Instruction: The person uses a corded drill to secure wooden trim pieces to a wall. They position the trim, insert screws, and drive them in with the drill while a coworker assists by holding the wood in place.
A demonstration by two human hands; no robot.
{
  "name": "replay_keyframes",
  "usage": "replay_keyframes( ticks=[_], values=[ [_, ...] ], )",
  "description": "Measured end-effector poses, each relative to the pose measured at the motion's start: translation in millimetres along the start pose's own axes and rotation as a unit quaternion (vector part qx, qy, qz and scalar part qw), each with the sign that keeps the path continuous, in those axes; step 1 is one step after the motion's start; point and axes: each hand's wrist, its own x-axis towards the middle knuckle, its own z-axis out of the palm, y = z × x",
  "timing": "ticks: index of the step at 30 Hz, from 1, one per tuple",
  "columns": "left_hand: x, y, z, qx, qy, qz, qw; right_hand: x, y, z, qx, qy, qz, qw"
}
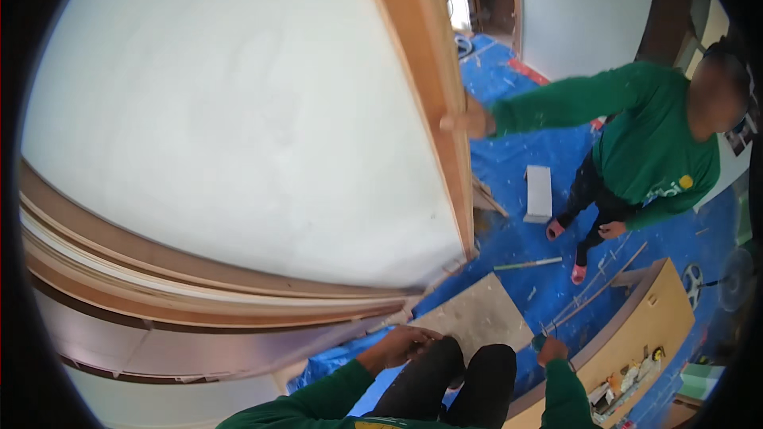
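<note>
My left hand (400, 347) is beside my left knee, its fingers drawn together. Whatever may be in them is too small to make out. On the right, my right hand (551, 351) is closed round a small dark teal tool (540, 342), mostly hidden by the fingers; its exact kind does not show. Between the hands, just past my knees, lies a flat grey-brown board (477, 310). Ahead of me stands a large white wall panel (230, 103), edged by an upright wooden trim (421, 40). Long wooden mouldings (214, 298) run along its lower side.
A co-worker (656, 143) in green grips the upright trim with one hand. Blue sheeting (509, 151) covers the floor. A pale box (538, 193) stands by the co-worker's feet. At right are thin wooden strips (600, 290), a long wooden piece (675, 302) and an upright fan (735, 278).
</note>
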Motion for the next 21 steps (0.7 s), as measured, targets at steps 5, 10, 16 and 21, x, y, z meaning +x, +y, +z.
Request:
replay_keyframes(
  ticks=[5, 10, 16, 21],
  values=[
    [-32, 48, 43, 0.033, -0.053, 0.066, 0.996, -39, -11, -16, 0.12, 0.084, 0.058, 0.988],
    [-89, 108, 119, 0.064, -0.09, 0.115, 0.987, -79, -14, -80, 0.102, -0.02, 0.023, 0.994],
    [-134, 122, 163, 0.119, -0.031, 0.121, 0.985, -101, -19, -135, 0.085, -0.039, 0.005, 0.996],
    [-151, 135, 178, 0.315, -0.031, 0.222, 0.922, -126, 4, -138, 0.091, -0.03, 0.009, 0.995]
  ],
)
